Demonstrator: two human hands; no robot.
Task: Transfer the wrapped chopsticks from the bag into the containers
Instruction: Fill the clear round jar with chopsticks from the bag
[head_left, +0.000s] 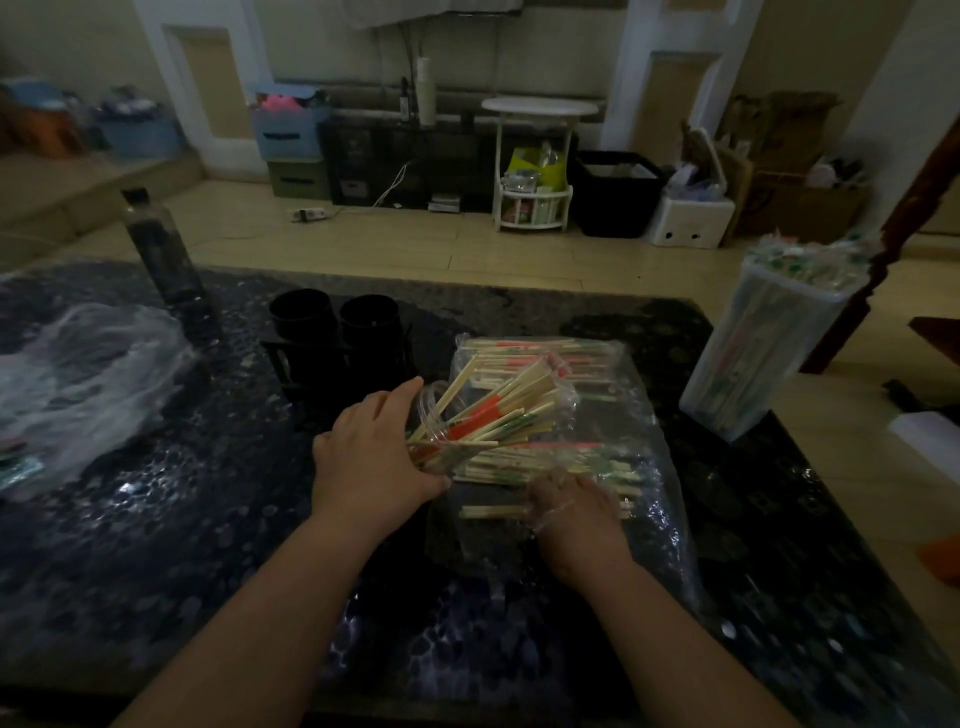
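though dim, speckled dark countertop (156, 545) under bag (647, 441), tiled floor (363, 244) beyond

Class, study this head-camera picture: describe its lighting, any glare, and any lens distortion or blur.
Head view: dim overall, the dark table losing detail; head view: pale glare on the crumpled plastic at left and sheen on the bag holding the chopsticks; head view: wide-angle bending leans the bottle and tall container outward; head view: the far room looks soft.

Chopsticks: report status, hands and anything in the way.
Left hand grips tilted clear container, part filled. Right hand in bag on loose chopsticks, grip unclear. Black cups behind, not blocking.
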